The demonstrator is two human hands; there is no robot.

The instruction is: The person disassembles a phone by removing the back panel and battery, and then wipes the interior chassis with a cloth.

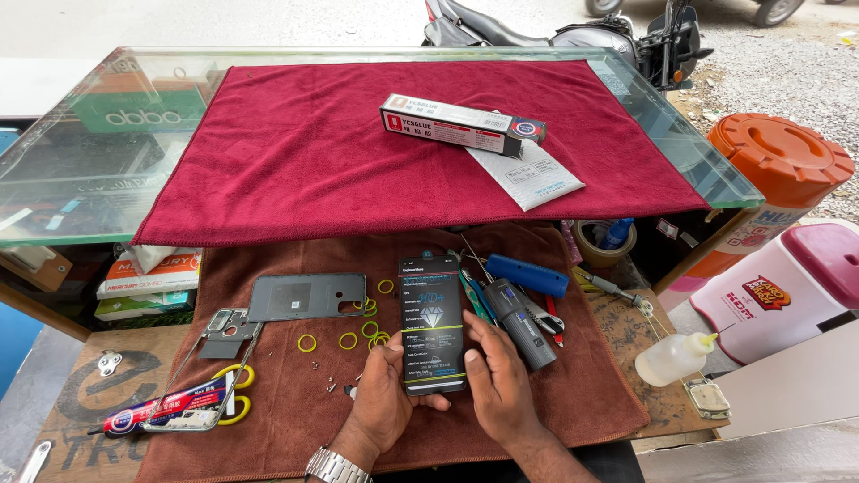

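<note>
Both hands (438, 394) partly covering phone (432, 317)

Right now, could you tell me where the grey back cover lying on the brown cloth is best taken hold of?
Pinch the grey back cover across its long edges near the middle, from above. It lies flat and thin, and yellow rings crowd its right end.

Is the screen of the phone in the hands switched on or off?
On: the smartphone screen shows lit text and a diamond graphic.

Phone (432, 322) lower edge hidden by hands; scooter (573, 31) cut off at top.
</note>
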